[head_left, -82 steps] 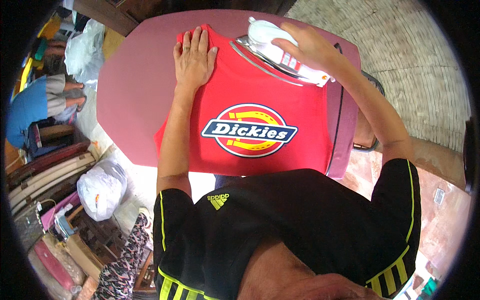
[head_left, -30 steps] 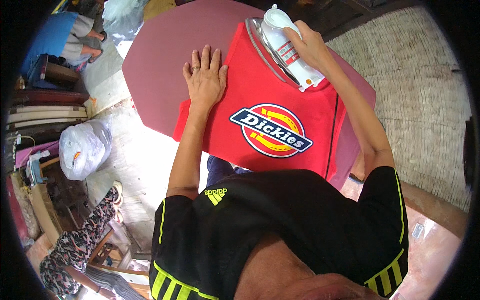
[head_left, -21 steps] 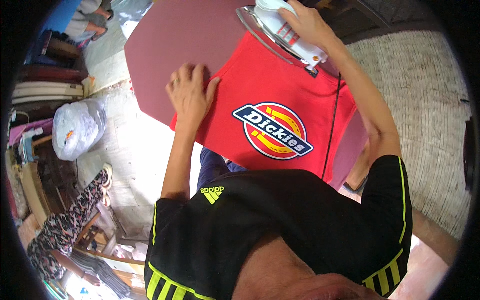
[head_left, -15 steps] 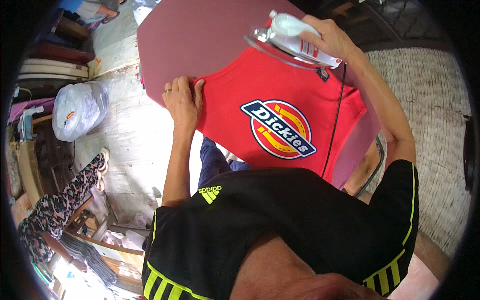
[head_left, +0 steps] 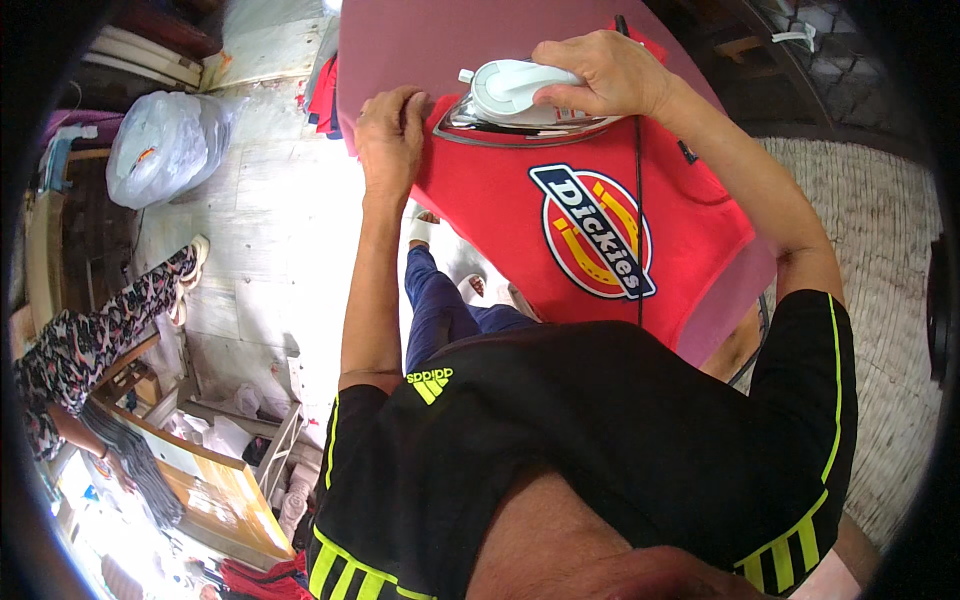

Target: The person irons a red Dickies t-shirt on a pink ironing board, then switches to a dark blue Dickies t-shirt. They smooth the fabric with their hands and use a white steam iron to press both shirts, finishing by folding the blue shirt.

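A red sleeveless garment [head_left: 490, 215] with a large printed emblem lies spread over the maroon ironing board [head_left: 420, 40]. My right hand [head_left: 605, 75] is wrapped round the handle of a white and silver iron [head_left: 515, 95]. Its soleplate rests along the upper part of the cloth, with the tip pointing towards my left hand [head_left: 390, 140]. The left fingers are closed at the garment's left edge, just beyond that tip; the cloth between them is mostly hidden. A dark cord [head_left: 640, 170] hangs down across the emblem.
Left of the board, red and dark cloth [head_left: 325, 95] hangs down. A filled clear plastic bag [head_left: 165, 150] stands on the pale tiled floor. At the lower left, a person in patterned clothes [head_left: 110, 330] is beside a wooden table [head_left: 220, 500]. A woven mat [head_left: 840, 200] lies to the right.
The iron, tilted and blurred before, has come left and now lies flatter on the garment, closer to my left hand. The whole view has shifted, and the emblem sits further right.
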Demonstrator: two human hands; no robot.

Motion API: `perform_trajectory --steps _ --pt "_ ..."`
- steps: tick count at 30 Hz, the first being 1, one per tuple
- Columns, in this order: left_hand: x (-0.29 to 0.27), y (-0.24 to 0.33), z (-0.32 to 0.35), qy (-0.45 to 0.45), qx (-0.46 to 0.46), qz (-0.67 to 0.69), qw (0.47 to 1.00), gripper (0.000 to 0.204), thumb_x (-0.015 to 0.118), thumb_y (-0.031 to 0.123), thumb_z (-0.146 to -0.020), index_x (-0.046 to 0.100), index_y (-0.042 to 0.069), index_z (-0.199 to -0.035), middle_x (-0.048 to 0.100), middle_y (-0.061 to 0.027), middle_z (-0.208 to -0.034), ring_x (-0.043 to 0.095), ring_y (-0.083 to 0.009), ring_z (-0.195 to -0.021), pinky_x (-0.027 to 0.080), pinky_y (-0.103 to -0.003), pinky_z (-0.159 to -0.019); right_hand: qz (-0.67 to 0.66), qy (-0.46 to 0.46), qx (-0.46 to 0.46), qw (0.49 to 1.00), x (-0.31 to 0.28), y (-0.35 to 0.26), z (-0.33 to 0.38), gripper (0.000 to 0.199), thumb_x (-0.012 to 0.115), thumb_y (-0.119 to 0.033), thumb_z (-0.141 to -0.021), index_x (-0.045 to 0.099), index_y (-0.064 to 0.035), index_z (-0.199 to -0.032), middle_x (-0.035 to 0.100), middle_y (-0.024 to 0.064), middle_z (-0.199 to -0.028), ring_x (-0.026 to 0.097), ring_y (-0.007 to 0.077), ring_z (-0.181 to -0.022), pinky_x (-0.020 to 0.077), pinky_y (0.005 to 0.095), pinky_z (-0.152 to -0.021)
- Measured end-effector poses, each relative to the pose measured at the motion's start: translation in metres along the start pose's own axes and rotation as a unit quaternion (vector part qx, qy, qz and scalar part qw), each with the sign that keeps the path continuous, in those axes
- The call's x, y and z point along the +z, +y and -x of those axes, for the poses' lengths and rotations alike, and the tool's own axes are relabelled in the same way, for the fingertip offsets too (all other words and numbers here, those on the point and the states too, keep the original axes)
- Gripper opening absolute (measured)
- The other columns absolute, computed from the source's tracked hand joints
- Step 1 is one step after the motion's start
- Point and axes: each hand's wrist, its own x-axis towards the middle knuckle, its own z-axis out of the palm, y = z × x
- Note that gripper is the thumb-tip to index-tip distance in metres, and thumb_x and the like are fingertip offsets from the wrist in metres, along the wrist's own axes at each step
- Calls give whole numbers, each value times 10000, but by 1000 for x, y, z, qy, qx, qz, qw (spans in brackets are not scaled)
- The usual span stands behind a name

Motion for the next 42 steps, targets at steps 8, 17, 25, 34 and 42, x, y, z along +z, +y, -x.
perform_trajectory --steps 8,17,25,34,42 --pt "-48 -23 32 109 -140 60 982 185 606 145 -974 706 16 -1061 708 -87 -905 650 -140 -810 504 -292 -733 50 23 -8 998 27 -13 -33 297 660 -358 -905 641 -66 -954 648 153 -734 658 319 -667 496 400 -601" --pt "-9 53 46 26 25 184 982 108 590 98 -944 637 1 -929 639 -110 -885 585 -252 -809 462 -354 -757 -24 163 241 957 -13 -28 -6 404 586 -447 -921 606 -45 -951 660 256 -844 660 434 -797 515 503 -700" --pt "107 224 168 -315 306 140 888 777 625 552 -868 420 58 -1432 330 -341 -1452 461 -507 -1236 367 -544 -1020 100 324 426 839 -122 -81 143 446 563 -429 -959 640 11 -954 673 133 -843 627 232 -769 491 376 -698" --pt "79 259 164 -793 241 358 430 374 599 400 -960 683 71 -1116 672 -165 -1125 619 -341 -1079 464 -418 -950 124 235 490 830 -56 -151 275 315 653 -335 -929 646 -39 -1035 664 155 -772 650 224 -655 483 371 -601" --pt "125 141 1 -311 332 24 890 314 591 269 -929 615 132 -1211 564 -95 -1310 516 -342 -1208 404 -529 -958 55 147 509 846 -16 -139 290 385 626 -463 -924 611 -101 -1053 676 194 -783 665 365 -720 501 442 -629"
